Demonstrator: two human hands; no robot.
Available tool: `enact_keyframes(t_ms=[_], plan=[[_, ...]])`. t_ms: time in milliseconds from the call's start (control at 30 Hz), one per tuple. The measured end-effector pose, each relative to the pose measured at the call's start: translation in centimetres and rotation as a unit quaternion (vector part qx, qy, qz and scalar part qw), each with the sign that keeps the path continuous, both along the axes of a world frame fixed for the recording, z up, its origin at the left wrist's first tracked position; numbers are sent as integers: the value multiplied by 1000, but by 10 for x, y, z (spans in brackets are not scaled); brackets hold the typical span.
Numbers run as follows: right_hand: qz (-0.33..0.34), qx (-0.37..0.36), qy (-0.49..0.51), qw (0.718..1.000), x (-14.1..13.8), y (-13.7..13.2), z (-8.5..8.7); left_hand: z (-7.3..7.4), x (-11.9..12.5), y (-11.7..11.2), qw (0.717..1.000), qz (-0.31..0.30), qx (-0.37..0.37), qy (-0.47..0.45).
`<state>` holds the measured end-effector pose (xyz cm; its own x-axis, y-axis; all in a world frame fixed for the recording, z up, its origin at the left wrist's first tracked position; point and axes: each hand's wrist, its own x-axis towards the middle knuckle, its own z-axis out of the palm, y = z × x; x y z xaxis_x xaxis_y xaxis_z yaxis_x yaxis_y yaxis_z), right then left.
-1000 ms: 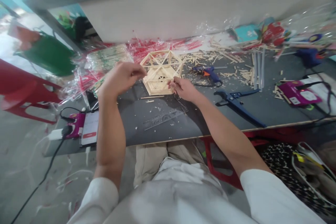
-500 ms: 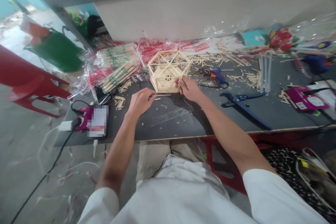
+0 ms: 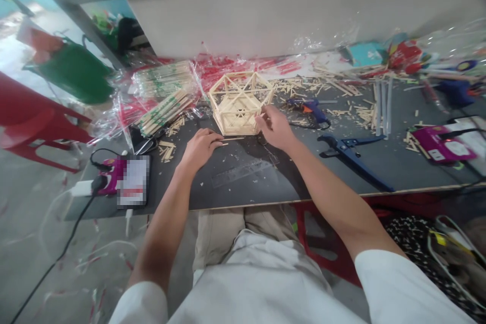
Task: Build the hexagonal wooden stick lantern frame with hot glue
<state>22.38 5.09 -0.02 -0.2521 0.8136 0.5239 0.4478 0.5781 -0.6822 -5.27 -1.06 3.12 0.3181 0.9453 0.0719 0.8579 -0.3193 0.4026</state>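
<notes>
Now left hand (image 3: 200, 146) on stick (image 3: 232, 138), right hand (image 3: 275, 128) on frame (image 3: 239, 102).

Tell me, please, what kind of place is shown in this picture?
Probably a small craft workshop. A hexagonal wooden stick frame stands on a dark worktable, with a blue glue gun, packs of sticks and scattered stick offcuts around it.

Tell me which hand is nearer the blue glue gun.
Right. The right hand sits at the stick frame, just left of the blue glue gun; the left hand lies further left, across the table.
</notes>
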Motion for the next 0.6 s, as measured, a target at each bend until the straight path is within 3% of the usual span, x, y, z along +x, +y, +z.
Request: enact_keyframes(t_ms=[233,433,600], plan=[[-37,8,44,998,3,-3,7,0,1,-2,999,-25,-20,6],[-117,88,61,987,1,-16,21,2,6,-6,998,-64,11,18],[-132,139,17,981,5,-16,27,3,7,-7,997,-71,25,1]])
